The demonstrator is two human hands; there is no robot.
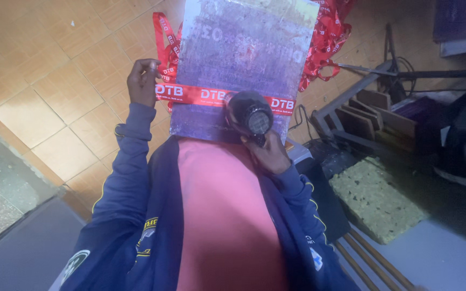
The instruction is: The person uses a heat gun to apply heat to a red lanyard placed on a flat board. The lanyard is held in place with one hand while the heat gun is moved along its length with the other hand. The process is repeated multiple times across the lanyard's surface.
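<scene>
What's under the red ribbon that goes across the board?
The red ribbon lies flat across a purple-grey board. The left hand pins one end; the right hand holds a black heat gun over it. What lies beneath the board is covered.

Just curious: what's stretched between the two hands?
In the head view, a red lanyard strap lies flat across the purple board, running from the left hand to the right hand holding a heat gun.

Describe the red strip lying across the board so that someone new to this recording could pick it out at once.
Start at the purplish board propped at the person's lap. Across its lower part lies a flat red lanyard strap with white lettering, held at one end by the left hand. The other red lanyards lie bunched on the floor behind the board; this one is stretched straight.
</scene>
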